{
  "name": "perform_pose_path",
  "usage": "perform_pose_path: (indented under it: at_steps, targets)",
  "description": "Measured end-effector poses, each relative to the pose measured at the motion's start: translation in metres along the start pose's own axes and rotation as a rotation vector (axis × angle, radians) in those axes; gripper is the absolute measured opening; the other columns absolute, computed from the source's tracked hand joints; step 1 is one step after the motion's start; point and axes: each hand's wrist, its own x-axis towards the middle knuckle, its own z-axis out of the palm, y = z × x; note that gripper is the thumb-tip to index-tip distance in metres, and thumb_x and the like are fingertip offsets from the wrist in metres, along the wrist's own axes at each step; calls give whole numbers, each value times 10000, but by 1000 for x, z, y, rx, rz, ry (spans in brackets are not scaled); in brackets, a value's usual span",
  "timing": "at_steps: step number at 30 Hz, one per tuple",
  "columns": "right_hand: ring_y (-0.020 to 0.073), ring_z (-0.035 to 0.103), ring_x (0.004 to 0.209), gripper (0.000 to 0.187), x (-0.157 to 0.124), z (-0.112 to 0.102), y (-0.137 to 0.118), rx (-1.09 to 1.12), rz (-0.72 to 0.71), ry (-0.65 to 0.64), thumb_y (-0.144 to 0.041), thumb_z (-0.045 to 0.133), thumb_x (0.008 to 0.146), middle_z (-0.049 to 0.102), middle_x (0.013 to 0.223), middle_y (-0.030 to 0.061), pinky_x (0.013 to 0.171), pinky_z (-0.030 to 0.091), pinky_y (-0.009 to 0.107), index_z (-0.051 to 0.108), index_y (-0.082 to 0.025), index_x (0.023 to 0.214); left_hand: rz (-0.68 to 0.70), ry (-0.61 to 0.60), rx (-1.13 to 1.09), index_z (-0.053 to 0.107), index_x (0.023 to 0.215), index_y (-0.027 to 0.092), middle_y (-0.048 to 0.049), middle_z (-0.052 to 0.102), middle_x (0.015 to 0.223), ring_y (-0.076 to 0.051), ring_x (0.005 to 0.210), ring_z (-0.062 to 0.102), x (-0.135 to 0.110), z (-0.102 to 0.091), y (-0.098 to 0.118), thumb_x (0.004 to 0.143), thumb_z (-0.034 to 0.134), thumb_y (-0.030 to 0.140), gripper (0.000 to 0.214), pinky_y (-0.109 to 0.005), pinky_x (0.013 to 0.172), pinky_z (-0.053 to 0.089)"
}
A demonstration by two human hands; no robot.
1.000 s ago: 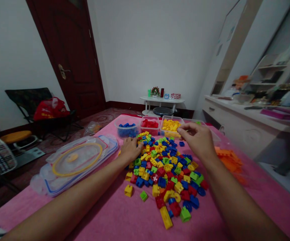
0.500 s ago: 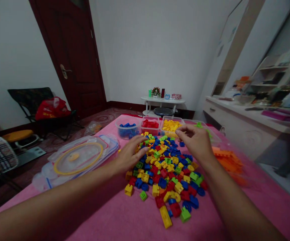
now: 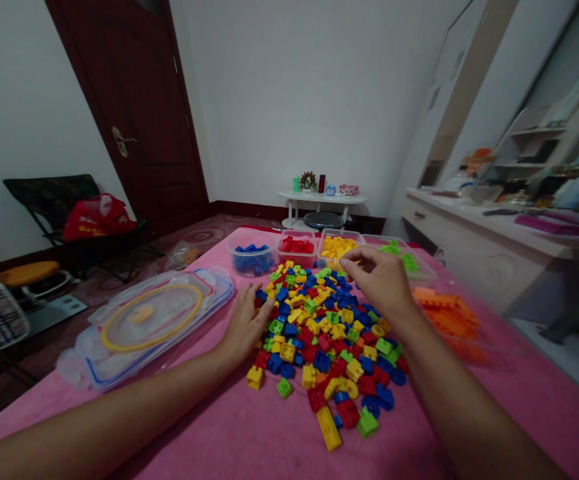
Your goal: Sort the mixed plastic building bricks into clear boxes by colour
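Note:
A pile of mixed red, yellow, blue and green toy building blocks (image 3: 319, 327) lies on the pink cloth. My left hand (image 3: 248, 320) rests at the pile's left edge, fingers stretched out, holding nothing. Over the pile's far right side is my right hand (image 3: 377, 277), thumb and fingers drawn together in a pinch; whatever it may hold is hidden. Just beyond that hand stands a clear tub of yellow blocks (image 3: 338, 247). Beside it are tubs of red blocks (image 3: 297, 245), blue blocks (image 3: 252, 259) and green blocks (image 3: 403, 255).
Stacked clear lids (image 3: 154, 320) lie on the left of the pink-covered table (image 3: 209, 427). A container with orange blocks (image 3: 447, 315) is at the right, past my right forearm. Further right runs a white counter (image 3: 494, 227) with assorted items.
My left hand has moved left and down, from above the pile to its left edge. My right hand remains pinched near the yellow tub, a little further left in view.

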Motion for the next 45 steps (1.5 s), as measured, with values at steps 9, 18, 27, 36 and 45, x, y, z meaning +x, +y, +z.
perform_pose_path:
  at_steps: [9,18,27,36,45]
  targets:
    - [133,580,496,136,-3,1,3,-18,19,-9,-283,611,728,620,582,4,493,429,237,653,-155,705,112,-74,-325,480,1253,179,-81,551,1261,-182,1171,501,35,17,22,911,381,435,438,-320,1015,379]
    - [137,573,538,161,-2,4,6,-29,43,-54,-314,615,733,646,635,21,518,436,245,653,-160,707,61,-50,-121,662,985,147,-81,657,1090,-216,1065,569,104,33,5,893,335,451,456,-342,957,410]
    - [204,519,1086,402,-88,69,-62,-82,-506,-826,-504,666,732,613,1139,44,1001,350,373,654,-243,1037,0,-101,-393,691,1018,100,-108,691,1058,-217,1014,612,98,26,-6,859,344,538,582,-334,936,429]
    - [219,453,1140,148,-55,70,-30,-401,-608,-745,-259,588,822,591,1179,47,1039,252,428,662,-217,942,14,-118,-475,711,974,105,-115,694,1055,-216,1014,613,101,27,-8,852,348,563,597,-337,947,423]
    - [248,501,1171,327,-23,33,0,-552,-254,-492,-311,519,865,535,1288,124,999,380,412,628,-172,1139,5,-113,-468,724,968,102,-99,711,987,-239,971,622,104,34,-16,810,397,592,610,-329,891,438]
